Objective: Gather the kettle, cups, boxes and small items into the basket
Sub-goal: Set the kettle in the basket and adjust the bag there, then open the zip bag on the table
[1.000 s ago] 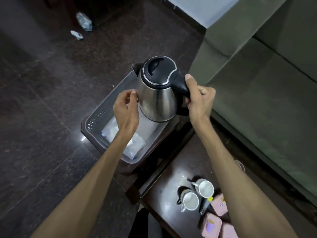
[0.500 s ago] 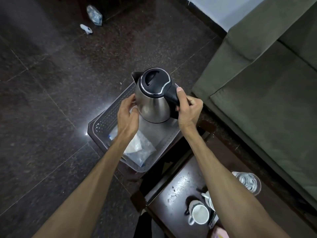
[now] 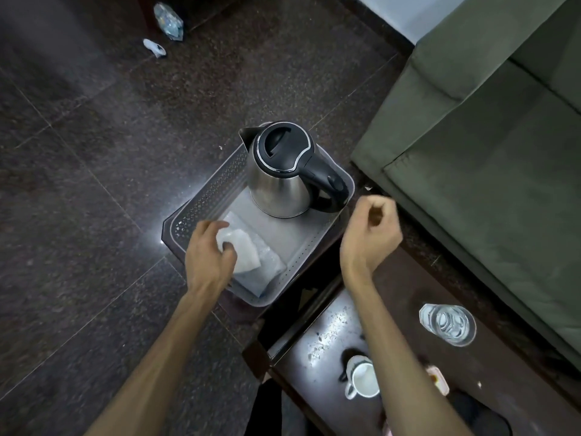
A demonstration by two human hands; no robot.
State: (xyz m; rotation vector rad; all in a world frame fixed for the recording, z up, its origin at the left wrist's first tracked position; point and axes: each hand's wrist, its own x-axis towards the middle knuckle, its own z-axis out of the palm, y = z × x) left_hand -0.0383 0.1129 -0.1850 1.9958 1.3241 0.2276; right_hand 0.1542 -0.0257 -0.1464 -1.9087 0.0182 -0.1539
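Note:
A steel kettle point(image 3: 276, 180) with a black lid and handle stands upright in the far end of the grey plastic basket point(image 3: 204, 196). My left hand point(image 3: 207, 256) hovers over the basket's near end, fingers loosely curled above clear plastic packets point(image 3: 251, 262) lying inside. My right hand point(image 3: 371, 237) hangs just right of the basket, below the kettle's handle, fingers loosely curled and holding nothing. On the dark low table point(image 3: 509, 366) a white cup point(image 3: 361, 380) stands near my right forearm, and a pink box point(image 3: 438, 376) shows partly behind that arm.
A glass of water point(image 3: 448, 324) stands on the table's right side. A green sofa point(image 3: 487, 152) fills the right. The dark tiled floor holds a crumpled plastic bottle point(image 3: 169, 22) and a white scrap point(image 3: 154, 48) at the far left.
The kettle came down into the basket and both hands let go of it. My left hand drew back over the packets, my right hand pulled away to the right.

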